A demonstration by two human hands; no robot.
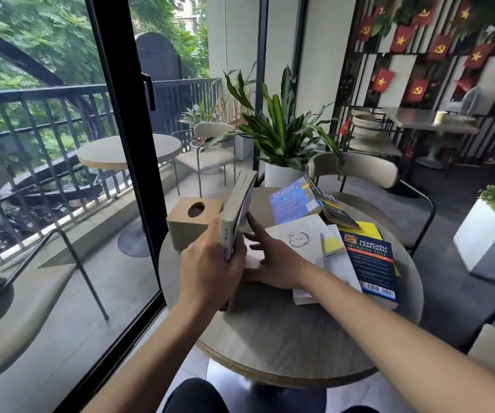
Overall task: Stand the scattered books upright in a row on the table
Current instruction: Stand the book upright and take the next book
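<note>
My left hand (210,266) grips a pale grey book (240,204) by its lower spine and holds it upright, tilted a little, above the round table (285,338). My right hand (273,257) rests beside it, fingers spread, one fingertip touching the book's cover. Lying flat to the right are a white book with a circular emblem (299,236), a white and yellow book (338,260) and a dark blue book (371,263) over a yellow one (365,229). Farther back lie a light blue book (293,201) and a dark book (338,214).
A wooden tissue box (189,222) stands at the table's left edge, close behind the held book. A potted plant (282,135) and a chair (356,171) stand behind the table. Glass doors (121,144) run along the left. A white planter (493,234) sits at right.
</note>
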